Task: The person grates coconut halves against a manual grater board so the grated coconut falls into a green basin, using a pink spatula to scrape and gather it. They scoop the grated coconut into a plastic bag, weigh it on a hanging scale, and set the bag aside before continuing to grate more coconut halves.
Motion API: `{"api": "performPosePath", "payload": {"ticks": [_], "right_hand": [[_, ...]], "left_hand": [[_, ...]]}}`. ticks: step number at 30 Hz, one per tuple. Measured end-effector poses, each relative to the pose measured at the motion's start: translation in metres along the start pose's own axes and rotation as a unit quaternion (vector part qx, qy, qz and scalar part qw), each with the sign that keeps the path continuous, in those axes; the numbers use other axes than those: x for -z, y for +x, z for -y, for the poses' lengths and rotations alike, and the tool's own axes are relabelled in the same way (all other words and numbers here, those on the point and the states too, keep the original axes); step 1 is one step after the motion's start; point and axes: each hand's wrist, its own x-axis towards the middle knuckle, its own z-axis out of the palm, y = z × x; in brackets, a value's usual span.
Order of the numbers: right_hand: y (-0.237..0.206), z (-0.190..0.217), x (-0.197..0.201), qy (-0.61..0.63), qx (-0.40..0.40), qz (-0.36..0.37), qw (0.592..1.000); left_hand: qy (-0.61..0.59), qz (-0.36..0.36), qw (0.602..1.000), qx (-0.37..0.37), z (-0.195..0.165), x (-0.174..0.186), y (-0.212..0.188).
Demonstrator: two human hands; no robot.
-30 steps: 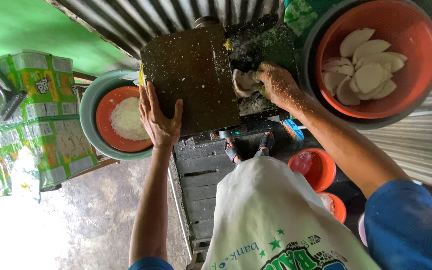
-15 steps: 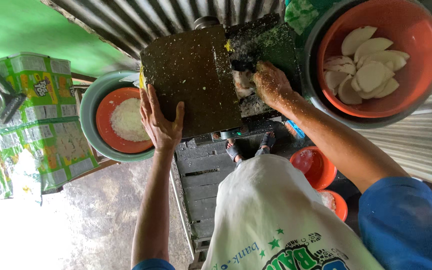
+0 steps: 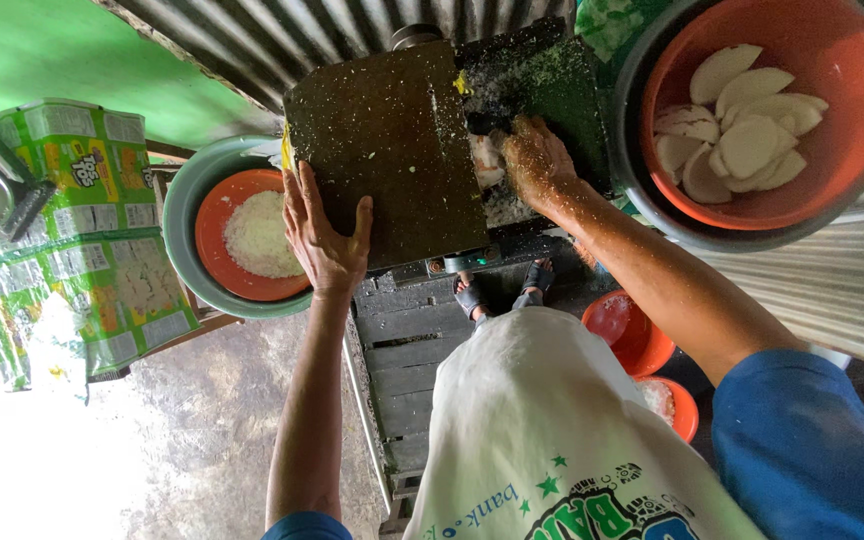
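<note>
Barely shifting since the earlier frames: right hand [image 3: 535, 160] edging a little deeper toward the grating opening, left hand [image 3: 324, 232] staying flat on the machine cover [image 3: 382, 150].

Pressing a white piece [image 3: 485, 160] into the grater opening at about 12 o'clock from the body, fingers curled around it, mostly closed. Resting the left palm open and spread on the dark cover at 10 o'clock, gripping nothing, just bracing.

Collecting grated white shreds in the orange bowl [image 3: 252, 238] at 9 o'clock; waiting white slices in the large orange basin [image 3: 764, 120] at 2 o'clock.

Risking, as a judgement, fingertips meeting the grating part as the piece is wearing down, wet crumbs making the grip slip. Also risking the cover shifting under uneven bracing, spilling shreds past the bowl.
</note>
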Motion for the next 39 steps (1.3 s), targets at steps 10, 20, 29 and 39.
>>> {"api": "performPosePath", "payload": {"ticks": [10,20,29,39], "right_hand": [[-0.005,-0.026,0.007,0.267,-0.064,0.083,0.958],[-0.003,-0.022,0.014,-0.149,0.104,0.086,0.98],[0.013,-0.046,-0.02,-0.265,0.11,0.136,0.948],[0.018,-0.031,0.009,-0.279,0.233,0.079,0.928]], "left_hand": [[0.006,0.002,1.0,0.008,0.002,-0.002,-0.002],[0.001,-0.003,1.0,0.003,0.003,-0.003,-0.001],[-0.004,0.004,1.0,0.008,-0.001,0.002,-0.003],[0.005,0.003,1.0,0.012,-0.001,0.001,0.001]]}}
